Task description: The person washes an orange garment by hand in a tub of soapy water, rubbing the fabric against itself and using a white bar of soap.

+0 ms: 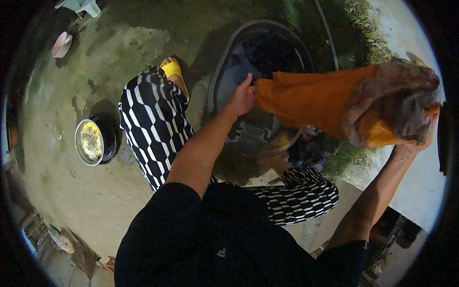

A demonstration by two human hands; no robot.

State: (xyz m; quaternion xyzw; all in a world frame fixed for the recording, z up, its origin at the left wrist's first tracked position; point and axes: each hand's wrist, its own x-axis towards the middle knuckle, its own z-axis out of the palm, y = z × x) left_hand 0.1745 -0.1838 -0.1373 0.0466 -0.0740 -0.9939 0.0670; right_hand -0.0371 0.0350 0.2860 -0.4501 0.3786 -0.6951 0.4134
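An orange and brown cloth garment (315,95) is stretched out in the air between my two hands. My left hand (244,96) holds its left end, with the thumb pointing up. At the far right, my right hand (426,138) grips the bunched brown and orange end, which partly hides the fingers. Below the garment and to its left stands a large dark oval tub (218,77) with water and dark cloth (270,50) in it. A grey ridged object (256,132), perhaps a washboard, shows at the tub's near end.
A metal bowl (76,141) with yellow and whitish contents stands at the left. A pink basin (61,45) and a pale plastic stool (80,5) are at the upper left. Dark wet cloth (306,152) lies beside the tub. A hose (328,32) runs behind it.
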